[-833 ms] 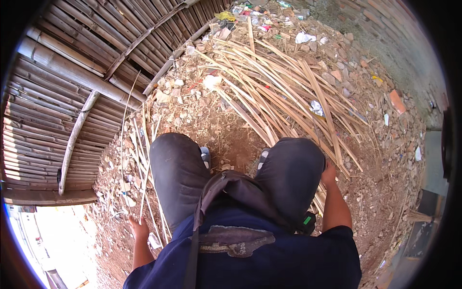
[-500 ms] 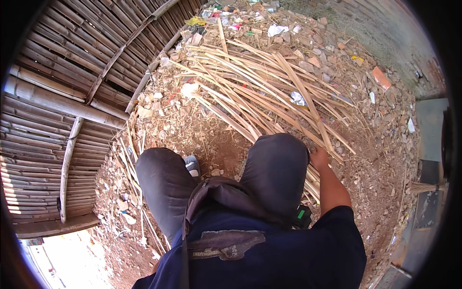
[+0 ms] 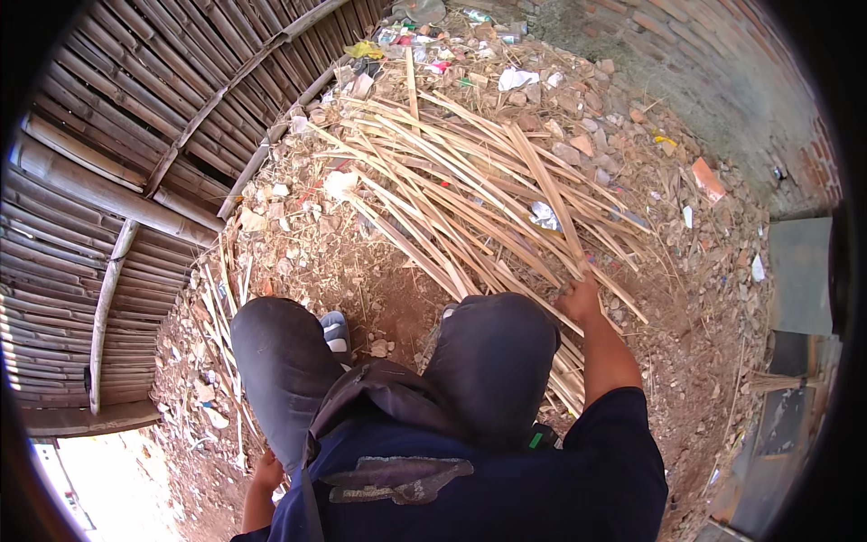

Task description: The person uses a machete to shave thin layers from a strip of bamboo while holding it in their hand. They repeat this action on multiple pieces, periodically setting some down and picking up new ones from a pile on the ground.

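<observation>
A pile of split bamboo strips (image 3: 452,199) lies spread over the ground in front of my knees. My right hand (image 3: 580,300) is just beyond my right knee, its fingers closed round the near end of a wide, flat bamboo strip (image 3: 542,185) that lies across the top of the pile. More strips (image 3: 567,375) run beneath my right forearm, beside my right thigh. My left hand (image 3: 267,471) hangs low by my left thigh, close to some thin sticks (image 3: 237,361); its fingers are too small and partly hidden to read.
A bamboo slat wall (image 3: 108,190) rises on the left and a brick wall (image 3: 704,81) at the far right. Stones and litter, including white scrap (image 3: 517,79) and an orange brick piece (image 3: 709,181), cover the ground. Grey panels (image 3: 799,275) stand at the right edge.
My right hand has moved forward from beside my knee onto the wide strip's near end. My left hand has come into view at the lower left. The view has shifted slightly.
</observation>
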Demonstrator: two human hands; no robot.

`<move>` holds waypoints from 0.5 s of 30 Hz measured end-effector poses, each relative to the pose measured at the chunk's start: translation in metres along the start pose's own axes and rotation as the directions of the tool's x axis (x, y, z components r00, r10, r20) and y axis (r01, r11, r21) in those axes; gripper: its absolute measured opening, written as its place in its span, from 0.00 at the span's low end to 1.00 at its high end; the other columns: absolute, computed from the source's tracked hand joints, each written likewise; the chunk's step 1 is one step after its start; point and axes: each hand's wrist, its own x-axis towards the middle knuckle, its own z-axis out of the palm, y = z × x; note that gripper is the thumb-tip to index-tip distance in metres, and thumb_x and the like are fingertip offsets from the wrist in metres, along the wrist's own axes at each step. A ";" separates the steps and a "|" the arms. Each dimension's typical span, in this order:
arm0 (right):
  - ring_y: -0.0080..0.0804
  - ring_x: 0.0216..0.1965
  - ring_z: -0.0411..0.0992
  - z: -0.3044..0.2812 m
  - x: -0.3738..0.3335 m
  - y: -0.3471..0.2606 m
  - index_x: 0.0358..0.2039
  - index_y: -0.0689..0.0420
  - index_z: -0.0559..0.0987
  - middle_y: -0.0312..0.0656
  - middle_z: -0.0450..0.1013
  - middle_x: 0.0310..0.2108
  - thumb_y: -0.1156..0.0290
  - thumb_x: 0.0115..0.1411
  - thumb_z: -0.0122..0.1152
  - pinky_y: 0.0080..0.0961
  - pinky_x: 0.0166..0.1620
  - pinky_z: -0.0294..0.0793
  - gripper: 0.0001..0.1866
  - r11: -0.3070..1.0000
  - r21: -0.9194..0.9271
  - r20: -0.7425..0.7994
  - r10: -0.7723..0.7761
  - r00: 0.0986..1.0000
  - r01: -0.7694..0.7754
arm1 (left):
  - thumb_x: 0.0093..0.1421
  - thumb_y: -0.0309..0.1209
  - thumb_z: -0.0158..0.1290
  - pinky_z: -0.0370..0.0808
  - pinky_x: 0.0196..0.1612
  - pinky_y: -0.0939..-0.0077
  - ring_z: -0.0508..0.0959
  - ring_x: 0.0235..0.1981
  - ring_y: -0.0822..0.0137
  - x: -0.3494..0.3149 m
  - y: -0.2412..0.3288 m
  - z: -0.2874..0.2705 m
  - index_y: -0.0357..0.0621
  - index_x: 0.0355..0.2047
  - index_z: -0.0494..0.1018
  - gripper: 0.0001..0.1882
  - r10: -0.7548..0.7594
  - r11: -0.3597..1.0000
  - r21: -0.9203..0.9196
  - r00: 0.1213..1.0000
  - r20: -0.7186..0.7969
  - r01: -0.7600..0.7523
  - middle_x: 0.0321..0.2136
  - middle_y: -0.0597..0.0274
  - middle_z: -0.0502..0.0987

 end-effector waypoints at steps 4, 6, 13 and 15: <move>0.62 0.64 0.65 0.010 0.036 0.046 0.39 0.62 0.85 0.69 0.60 0.67 0.56 0.43 0.77 0.43 0.67 0.66 0.26 0.995 -0.089 -0.096 0.030 0.995 -0.039 | 0.71 0.42 0.52 0.78 0.26 0.69 0.83 0.30 0.66 0.008 -0.007 0.000 0.37 0.55 0.71 0.22 -0.076 0.996 -0.035 0.997 0.030 0.077 0.34 0.57 0.81; 0.61 0.63 0.67 0.019 0.047 0.077 0.40 0.62 0.85 0.68 0.62 0.65 0.57 0.43 0.77 0.43 0.66 0.67 0.27 0.994 -0.084 -0.074 0.063 0.995 -0.069 | 0.71 0.43 0.52 0.78 0.26 0.67 0.84 0.29 0.64 -0.006 -0.010 0.000 0.36 0.54 0.71 0.22 -0.198 0.980 -0.003 0.980 0.020 0.198 0.34 0.56 0.81; 0.53 0.62 0.70 0.051 0.046 0.086 0.52 0.65 0.81 0.67 0.67 0.62 0.51 0.48 0.72 0.41 0.65 0.69 0.36 0.935 0.113 0.279 0.296 0.913 -0.337 | 0.71 0.42 0.50 0.80 0.27 0.65 0.84 0.31 0.63 -0.025 -0.004 0.009 0.38 0.52 0.74 0.20 -0.232 0.972 0.032 0.973 -0.022 0.232 0.34 0.55 0.83; 0.56 0.65 0.67 0.061 0.031 0.071 0.55 0.67 0.79 0.67 0.62 0.66 0.49 0.49 0.71 0.41 0.67 0.66 0.39 0.975 0.045 0.179 0.208 0.962 -0.219 | 0.70 0.39 0.50 0.80 0.29 0.64 0.84 0.31 0.63 -0.008 -0.036 0.012 0.38 0.50 0.76 0.18 -0.273 0.957 -0.112 0.962 -0.024 0.268 0.34 0.56 0.83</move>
